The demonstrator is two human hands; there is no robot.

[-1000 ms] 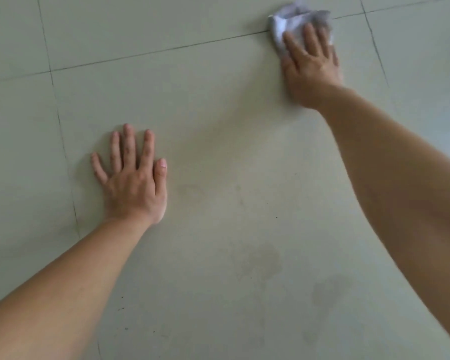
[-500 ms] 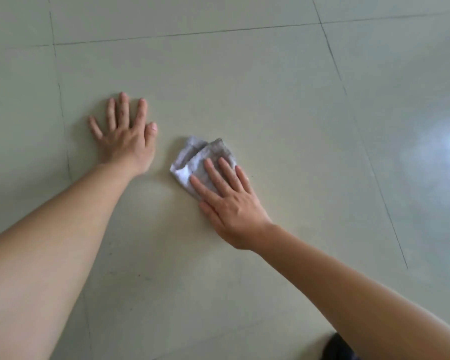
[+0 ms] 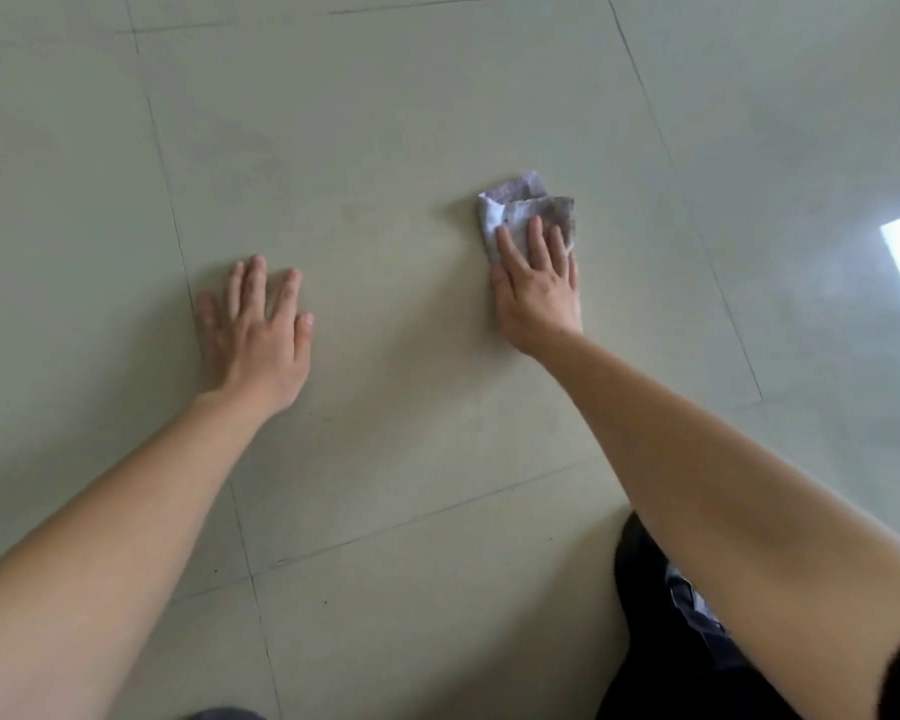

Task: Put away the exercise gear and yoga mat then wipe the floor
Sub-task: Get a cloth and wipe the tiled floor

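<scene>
Now | left hand [image 3: 255, 335] flat on floor [image 3: 385, 148] | right hand [image 3: 536, 293] flat, pressing cloth [image 3: 520, 210] | cloth's length points away

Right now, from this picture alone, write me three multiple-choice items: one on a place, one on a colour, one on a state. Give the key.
1. The cloth lies: A under the right hand; B over a knee; C in a bucket.
2. The floor is: A dark brown; B pale; C bright red.
3. The left hand is: A fisted; B gripping a mat; C flat, fingers straight.
Key: A, straight fingers press it down; B, it is light throughout; C, the palm rests on the floor.
</scene>
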